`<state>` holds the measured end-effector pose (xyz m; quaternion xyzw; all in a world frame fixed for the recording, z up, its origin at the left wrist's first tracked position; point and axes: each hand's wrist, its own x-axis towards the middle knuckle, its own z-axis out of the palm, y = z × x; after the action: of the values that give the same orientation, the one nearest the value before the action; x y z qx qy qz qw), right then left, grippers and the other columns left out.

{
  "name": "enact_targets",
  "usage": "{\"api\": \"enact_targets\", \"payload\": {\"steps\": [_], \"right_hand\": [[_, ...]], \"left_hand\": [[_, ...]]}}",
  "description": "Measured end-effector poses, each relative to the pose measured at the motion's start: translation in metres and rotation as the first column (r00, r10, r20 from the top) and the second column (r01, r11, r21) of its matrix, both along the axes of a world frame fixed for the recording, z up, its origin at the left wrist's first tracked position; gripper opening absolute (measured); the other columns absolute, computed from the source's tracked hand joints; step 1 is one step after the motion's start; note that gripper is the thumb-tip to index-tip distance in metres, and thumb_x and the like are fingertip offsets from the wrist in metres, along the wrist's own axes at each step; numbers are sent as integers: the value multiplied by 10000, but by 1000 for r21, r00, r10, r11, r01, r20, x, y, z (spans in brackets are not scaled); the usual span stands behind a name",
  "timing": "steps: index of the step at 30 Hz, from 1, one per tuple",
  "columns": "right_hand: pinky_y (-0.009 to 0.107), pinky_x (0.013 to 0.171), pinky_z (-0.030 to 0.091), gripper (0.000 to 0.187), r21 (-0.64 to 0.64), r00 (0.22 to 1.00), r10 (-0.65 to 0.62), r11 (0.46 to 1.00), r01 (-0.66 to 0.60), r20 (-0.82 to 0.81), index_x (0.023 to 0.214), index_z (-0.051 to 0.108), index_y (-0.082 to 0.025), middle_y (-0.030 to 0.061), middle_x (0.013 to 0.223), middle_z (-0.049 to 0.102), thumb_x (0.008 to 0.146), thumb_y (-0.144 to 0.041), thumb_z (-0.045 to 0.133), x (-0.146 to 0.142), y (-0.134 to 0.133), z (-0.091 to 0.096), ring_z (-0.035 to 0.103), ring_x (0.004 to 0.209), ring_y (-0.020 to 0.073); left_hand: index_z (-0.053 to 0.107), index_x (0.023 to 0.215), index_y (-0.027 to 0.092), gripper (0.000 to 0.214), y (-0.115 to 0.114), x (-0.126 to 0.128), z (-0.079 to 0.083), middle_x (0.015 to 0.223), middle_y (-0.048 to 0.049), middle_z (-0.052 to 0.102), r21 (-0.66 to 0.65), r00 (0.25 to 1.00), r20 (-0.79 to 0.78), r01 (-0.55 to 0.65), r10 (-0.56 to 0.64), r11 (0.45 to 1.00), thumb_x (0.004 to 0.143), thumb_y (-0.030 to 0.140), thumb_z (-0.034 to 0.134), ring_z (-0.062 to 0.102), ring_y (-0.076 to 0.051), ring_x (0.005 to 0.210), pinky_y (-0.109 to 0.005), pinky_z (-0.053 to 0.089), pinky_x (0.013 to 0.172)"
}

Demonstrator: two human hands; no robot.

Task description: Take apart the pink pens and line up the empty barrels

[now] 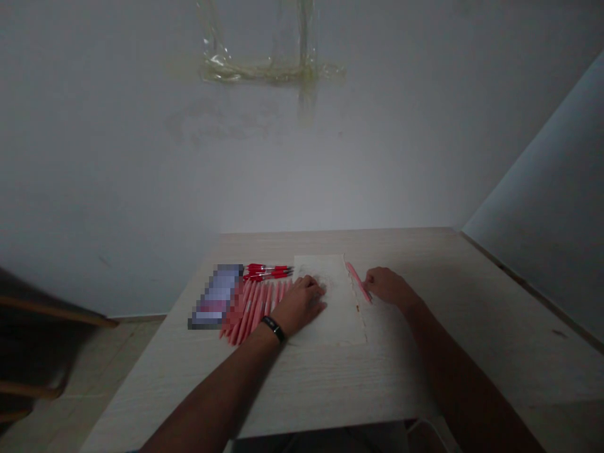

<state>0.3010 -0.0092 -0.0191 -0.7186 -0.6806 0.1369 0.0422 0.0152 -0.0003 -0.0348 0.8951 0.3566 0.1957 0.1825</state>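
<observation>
My left hand [302,305], with a black wristband [274,328], rests on a pale sheet of paper [333,324]. Its fingers are slightly bent and the thumb lies apart; nothing shows in its grasp. Grey marks [325,282] show on the sheet beside the fingertips. Just beyond the sheet's right edge, my right hand [385,286] has its fingers closed at a slim pink pen [358,280], which slants on the table. Exactly how the fingertips grip it is too small to see. Several pink pens [257,308] lie side by side left of the sheet, partly covered by my left hand.
Several red pens [268,272] lie behind the pink row. A blurred phone-like device [217,296] sits at the left of the pens. The pale wooden table [330,384] meets a wall [330,176] at its back. A wooden chair-like frame [51,308] stands at lower left.
</observation>
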Motion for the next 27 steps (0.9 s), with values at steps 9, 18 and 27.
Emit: {"api": "enact_targets", "payload": {"steps": [9, 18, 27], "right_hand": [[249, 626, 324, 220, 48, 996, 91, 995, -90, -10, 812, 664, -182, 59, 862, 701, 907, -340, 545, -5, -3, -1, 618, 774, 170], [243, 642, 328, 171, 33, 996, 67, 997, -65, -59, 806, 644, -184, 49, 868, 695, 877, -330, 590, -12, -4, -4, 609, 776, 154], [252, 645, 323, 199, 21, 998, 69, 997, -69, -10, 824, 654, -191, 51, 887, 698, 894, -365, 587, -15, -3, -3, 609, 805, 163]], "left_hand": [[660, 1091, 226, 237, 0, 0, -2, 1137, -88, 579, 15, 1000, 4, -9, 8, 1000, 877, 325, 631, 543, -225, 1042, -378, 467, 925], [663, 1087, 221, 232, 2, -1, -3, 1133, -93, 582, 17, 1000, -6, 2, -2, 1000, 875, 313, 634, 548, -227, 1038, -385, 472, 928], [669, 1081, 222, 218, 0, 0, 1, 1121, -87, 579, 15, 1000, -11, 9, -9, 1000, 884, 301, 621, 548, -220, 1035, -380, 474, 933]]}}
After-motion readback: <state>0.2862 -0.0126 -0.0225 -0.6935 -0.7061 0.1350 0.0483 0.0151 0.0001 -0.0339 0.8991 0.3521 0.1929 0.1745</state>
